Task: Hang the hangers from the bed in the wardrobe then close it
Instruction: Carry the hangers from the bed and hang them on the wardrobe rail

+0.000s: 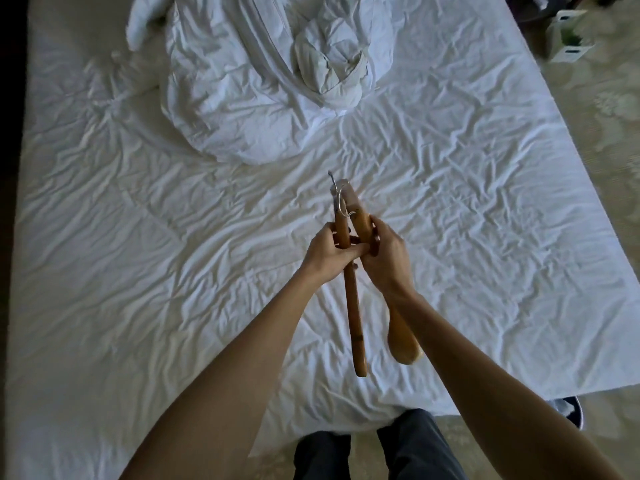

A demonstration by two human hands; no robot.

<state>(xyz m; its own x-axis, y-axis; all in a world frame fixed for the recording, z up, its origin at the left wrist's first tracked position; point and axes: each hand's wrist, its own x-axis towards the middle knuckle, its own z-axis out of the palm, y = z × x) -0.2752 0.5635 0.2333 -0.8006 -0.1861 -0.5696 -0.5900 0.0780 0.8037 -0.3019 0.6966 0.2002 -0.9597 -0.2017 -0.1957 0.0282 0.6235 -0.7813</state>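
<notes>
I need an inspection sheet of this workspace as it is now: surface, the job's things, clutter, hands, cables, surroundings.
Surface: bed covered by a wrinkled white sheet.
Job's things: wooden hangers with metal hooks, bunched together and held above the sheet.
Clutter: heap of white bedding at the far end.
Hands: left hand and right hand both grip the hangers.
Cables: nothing seen.
Surroundings: patterned floor on the right; white container on it; wardrobe not in view.

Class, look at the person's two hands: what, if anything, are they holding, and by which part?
Both hands grip wooden hangers near their middle, just below the metal hooks: the left hand and the right hand close together.
</notes>
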